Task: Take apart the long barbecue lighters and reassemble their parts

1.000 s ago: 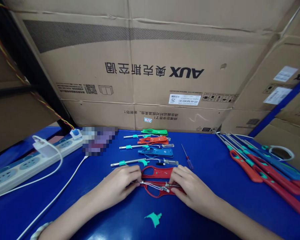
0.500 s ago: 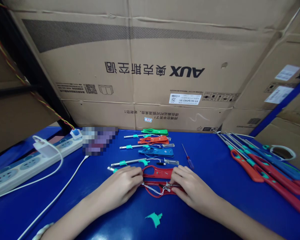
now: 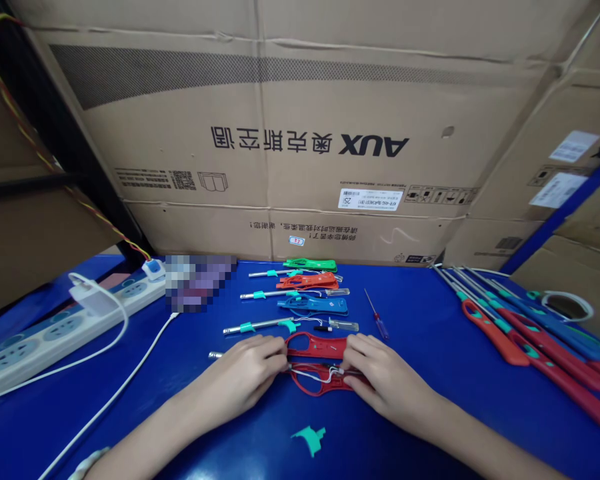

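Observation:
Two red lighter handle halves lie between my hands, the upper half (image 3: 317,346) bare inside and the lower half (image 3: 316,388) carrying white wires (image 3: 310,375). My left hand (image 3: 257,367) is closed at their left ends, around a metal lighter tube (image 3: 215,355) whose tip sticks out to the left. Fingers of my right hand (image 3: 375,367) are closed over the right end of the lower half, beside the wire ends; the part under them is mostly hidden. A green trigger piece (image 3: 310,440) lies nearer to me.
Disassembled green (image 3: 310,265), orange (image 3: 310,281) and blue (image 3: 314,305) lighters lie beyond my hands, with tubes and clear tanks. A screwdriver (image 3: 377,319) is to their right. Several assembled lighters (image 3: 555,360) lie far right. A power strip (image 3: 60,330) stands left; cardboard (image 3: 300,100) walls the back.
The metal tube in my left hand has come down toward the lower red half, its green collar now out of sight. The white wires and black part have settled lower into that half.

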`<move>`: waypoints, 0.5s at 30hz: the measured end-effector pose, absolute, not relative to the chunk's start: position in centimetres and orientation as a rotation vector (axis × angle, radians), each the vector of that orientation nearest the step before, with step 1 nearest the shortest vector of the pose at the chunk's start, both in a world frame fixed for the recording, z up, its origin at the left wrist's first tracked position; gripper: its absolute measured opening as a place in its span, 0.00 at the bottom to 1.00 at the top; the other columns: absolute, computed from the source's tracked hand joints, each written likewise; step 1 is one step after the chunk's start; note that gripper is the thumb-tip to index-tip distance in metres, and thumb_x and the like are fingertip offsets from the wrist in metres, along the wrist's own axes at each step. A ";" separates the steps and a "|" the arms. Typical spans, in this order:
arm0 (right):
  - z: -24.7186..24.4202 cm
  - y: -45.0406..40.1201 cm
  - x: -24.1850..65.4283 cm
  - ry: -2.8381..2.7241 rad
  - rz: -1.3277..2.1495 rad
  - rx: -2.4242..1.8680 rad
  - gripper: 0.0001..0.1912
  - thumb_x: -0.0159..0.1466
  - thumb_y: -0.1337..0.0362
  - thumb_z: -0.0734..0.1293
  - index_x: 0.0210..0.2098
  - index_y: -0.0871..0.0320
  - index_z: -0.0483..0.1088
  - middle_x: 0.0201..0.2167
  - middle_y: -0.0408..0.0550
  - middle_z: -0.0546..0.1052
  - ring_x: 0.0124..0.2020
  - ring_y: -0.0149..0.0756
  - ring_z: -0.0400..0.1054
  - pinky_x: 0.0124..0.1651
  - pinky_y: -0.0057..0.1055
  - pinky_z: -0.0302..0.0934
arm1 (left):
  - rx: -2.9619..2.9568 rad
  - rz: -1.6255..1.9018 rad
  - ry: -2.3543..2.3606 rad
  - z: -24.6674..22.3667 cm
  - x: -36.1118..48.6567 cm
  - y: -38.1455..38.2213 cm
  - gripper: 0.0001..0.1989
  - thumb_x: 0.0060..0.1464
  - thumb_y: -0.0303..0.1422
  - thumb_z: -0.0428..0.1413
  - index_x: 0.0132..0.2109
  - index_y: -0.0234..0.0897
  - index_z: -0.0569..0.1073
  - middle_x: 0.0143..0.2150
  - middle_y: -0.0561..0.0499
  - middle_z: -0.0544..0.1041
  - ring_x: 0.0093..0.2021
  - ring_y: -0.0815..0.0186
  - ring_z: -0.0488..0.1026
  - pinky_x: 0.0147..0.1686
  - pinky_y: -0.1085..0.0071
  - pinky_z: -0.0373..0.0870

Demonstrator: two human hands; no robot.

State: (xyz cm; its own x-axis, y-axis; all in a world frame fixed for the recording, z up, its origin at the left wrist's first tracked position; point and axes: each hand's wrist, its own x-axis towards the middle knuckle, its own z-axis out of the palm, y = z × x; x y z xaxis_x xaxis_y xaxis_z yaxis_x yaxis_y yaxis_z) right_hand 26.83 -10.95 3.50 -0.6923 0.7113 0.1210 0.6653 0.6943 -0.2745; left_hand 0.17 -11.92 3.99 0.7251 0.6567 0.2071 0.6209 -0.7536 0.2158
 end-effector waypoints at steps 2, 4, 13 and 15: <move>3.5 -10.9 26.8 -2.687 0.314 -1.104 0.06 0.61 0.75 0.62 0.33 0.58 0.65 0.35 0.48 0.70 0.37 0.39 0.64 0.41 0.35 0.60 | 2.807 0.419 1.034 4.0 0.2 -11.9 0.12 0.64 0.24 0.44 0.36 0.35 0.70 0.36 0.50 0.71 0.34 0.67 0.69 0.34 0.74 0.65; 3.5 -10.9 26.8 -2.684 0.326 -1.103 0.06 0.61 0.75 0.62 0.33 0.58 0.65 0.35 0.48 0.70 0.37 0.39 0.64 0.41 0.35 0.60 | 2.835 0.421 1.033 4.0 0.2 -12.0 0.12 0.64 0.24 0.44 0.37 0.35 0.71 0.36 0.50 0.71 0.34 0.67 0.69 0.35 0.74 0.65; 3.4 -10.9 26.9 -2.680 0.336 -1.114 0.06 0.61 0.75 0.63 0.33 0.59 0.65 0.35 0.49 0.70 0.37 0.40 0.64 0.40 0.35 0.60 | 2.965 0.395 0.998 3.5 0.1 -12.0 0.11 0.64 0.24 0.45 0.40 0.34 0.72 0.37 0.48 0.72 0.34 0.65 0.69 0.36 0.71 0.68; 3.3 -10.8 26.9 -2.679 0.335 -1.120 0.06 0.61 0.75 0.63 0.33 0.59 0.65 0.35 0.48 0.70 0.37 0.40 0.64 0.39 0.34 0.60 | 2.913 0.383 1.001 3.8 0.1 -11.9 0.11 0.64 0.25 0.46 0.40 0.34 0.72 0.37 0.48 0.72 0.34 0.65 0.70 0.36 0.71 0.69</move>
State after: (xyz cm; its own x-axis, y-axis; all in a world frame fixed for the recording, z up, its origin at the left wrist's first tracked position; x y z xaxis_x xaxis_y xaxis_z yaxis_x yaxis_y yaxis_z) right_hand 26.89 -10.84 3.32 -0.6862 0.7188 0.1117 0.6691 0.6840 -0.2906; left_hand 0.09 -11.88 3.75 0.7618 0.6096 0.2192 0.6004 -0.7914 0.1148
